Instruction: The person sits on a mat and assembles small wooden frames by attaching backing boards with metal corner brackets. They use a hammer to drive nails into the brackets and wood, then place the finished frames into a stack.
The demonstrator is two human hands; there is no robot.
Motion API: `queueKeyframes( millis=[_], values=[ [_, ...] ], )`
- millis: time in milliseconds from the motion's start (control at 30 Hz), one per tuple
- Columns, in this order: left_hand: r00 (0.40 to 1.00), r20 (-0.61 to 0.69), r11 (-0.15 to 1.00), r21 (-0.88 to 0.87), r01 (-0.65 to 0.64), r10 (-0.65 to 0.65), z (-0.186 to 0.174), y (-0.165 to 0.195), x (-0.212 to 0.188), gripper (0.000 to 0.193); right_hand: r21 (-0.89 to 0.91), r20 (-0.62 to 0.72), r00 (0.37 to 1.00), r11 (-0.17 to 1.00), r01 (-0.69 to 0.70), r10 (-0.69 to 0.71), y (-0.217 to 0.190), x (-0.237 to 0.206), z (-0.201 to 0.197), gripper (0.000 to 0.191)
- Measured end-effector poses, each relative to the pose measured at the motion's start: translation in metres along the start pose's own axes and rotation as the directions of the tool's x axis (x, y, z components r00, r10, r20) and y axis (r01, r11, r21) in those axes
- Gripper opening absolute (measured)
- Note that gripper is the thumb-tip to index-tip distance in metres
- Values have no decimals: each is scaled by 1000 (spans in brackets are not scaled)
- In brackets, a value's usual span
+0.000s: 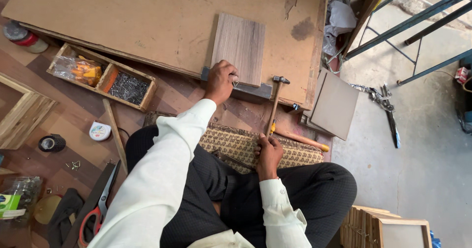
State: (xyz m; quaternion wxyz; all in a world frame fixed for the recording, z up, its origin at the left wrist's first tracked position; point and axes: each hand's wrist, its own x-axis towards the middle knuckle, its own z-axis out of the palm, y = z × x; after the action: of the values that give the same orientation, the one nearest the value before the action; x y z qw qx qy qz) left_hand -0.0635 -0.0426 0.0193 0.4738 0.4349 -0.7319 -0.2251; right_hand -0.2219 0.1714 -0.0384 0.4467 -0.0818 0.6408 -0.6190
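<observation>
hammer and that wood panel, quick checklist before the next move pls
1. Left hand steadying the wood panel at its lower edge: ok.
2. Panel lying flat on the large board: ok.
3. Right hand at the hammer handle's end: ok; firm grip: cannot tell.
4. Hammer head resting beside the panel, clear of the left fingers: ok.
5. Small metal piece at the left fingertips: cannot tell what it is.
6. Nail box within left reach: ok.

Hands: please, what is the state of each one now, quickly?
Left hand: closed, fingers pinching something small at the lower edge of the wood panel; what it is cannot be told.
Right hand: closed on the hammer handle.
</observation>
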Motion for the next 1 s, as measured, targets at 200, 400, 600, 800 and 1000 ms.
queueKeyframes(
  millis=[200, 400, 600, 800, 1000],
  values=[
    [994, 62, 994, 64, 85, -89, 8, -10, -5, 9, -30, 2, 1000, 1000, -6, 6, -5, -6, 2, 17],
    [995, 42, 994, 73, 84, -87, 11, -8, -6, 7, -41, 65, 996, 998, -52, 54, -21, -17, 6, 26],
    [995, 52, 993, 86, 81, -85, 11, -9, -8, 9, -40, 213, 958, 982, -186, 190, -39, -29, 7, 37],
    [993, 72, 996, 32, 88, -90, 10, -14, -6, 9, -503, 188, 925, 776, 380, -331, -40, -62, 12, 29],
    [990, 73, 992, 65, 112, -117, 12, -14, -6, 12, -690, 275, 833, 505, 518, -479, -32, -75, 14, 33]
  ],
)
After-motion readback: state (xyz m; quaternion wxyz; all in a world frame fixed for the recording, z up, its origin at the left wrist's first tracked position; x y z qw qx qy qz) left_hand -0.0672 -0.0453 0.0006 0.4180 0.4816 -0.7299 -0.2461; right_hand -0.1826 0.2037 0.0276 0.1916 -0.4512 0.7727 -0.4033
